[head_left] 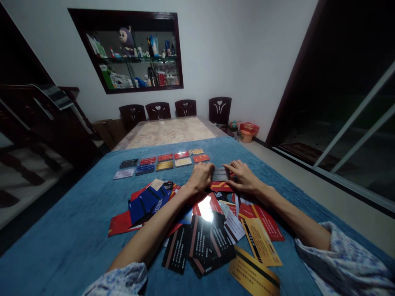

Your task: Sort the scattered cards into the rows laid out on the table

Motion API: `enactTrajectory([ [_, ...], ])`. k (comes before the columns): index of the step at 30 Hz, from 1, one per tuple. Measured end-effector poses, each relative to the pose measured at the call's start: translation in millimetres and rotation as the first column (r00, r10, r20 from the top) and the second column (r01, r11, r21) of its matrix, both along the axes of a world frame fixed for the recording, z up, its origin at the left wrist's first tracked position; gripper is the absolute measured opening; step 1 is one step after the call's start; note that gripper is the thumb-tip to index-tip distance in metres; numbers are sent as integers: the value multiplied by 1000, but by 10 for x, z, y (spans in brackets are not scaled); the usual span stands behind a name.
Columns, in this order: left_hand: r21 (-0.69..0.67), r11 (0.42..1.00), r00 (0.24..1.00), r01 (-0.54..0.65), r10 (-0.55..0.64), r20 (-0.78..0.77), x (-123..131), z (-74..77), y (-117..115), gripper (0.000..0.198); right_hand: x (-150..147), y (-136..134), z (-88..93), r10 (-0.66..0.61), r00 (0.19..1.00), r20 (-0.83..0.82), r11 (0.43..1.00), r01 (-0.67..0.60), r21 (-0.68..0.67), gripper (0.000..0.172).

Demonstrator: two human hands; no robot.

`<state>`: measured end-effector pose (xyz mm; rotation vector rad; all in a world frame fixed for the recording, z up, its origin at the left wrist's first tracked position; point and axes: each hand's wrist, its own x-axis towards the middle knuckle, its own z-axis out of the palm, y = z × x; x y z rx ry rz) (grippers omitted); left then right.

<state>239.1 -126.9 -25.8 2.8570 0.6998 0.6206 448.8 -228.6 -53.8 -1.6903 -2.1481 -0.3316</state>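
A silver-grey card is held upright between my two hands, above the far edge of a loose pile of cards. My left hand is closed at its left edge, with the fingertips partly hidden. My right hand grips the card's right edge with bent fingers. Just below is a red card with yellow stripes. Nearer to me the pile spreads out with black cards, gold cards, red cards and blue cards, overlapping at many angles.
Two rows of neat card stacks lie beyond my hands, among them a black stack, a blue stack and a gold stack. A blue cloth covers the near table. Chairs stand at the far end.
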Motion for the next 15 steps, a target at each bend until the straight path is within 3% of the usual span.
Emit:
enactTrajectory([
  [9, -40, 998, 999, 43, -43, -14, -49, 38, 6, 35, 8, 20, -56, -34, 999, 28, 998, 33, 45, 55],
  [15, -17, 998, 995, 58, -60, -83, -96, 83, 9, 37, 24, -2, -45, 13, 999, 31, 997, -15, 76, 53],
])
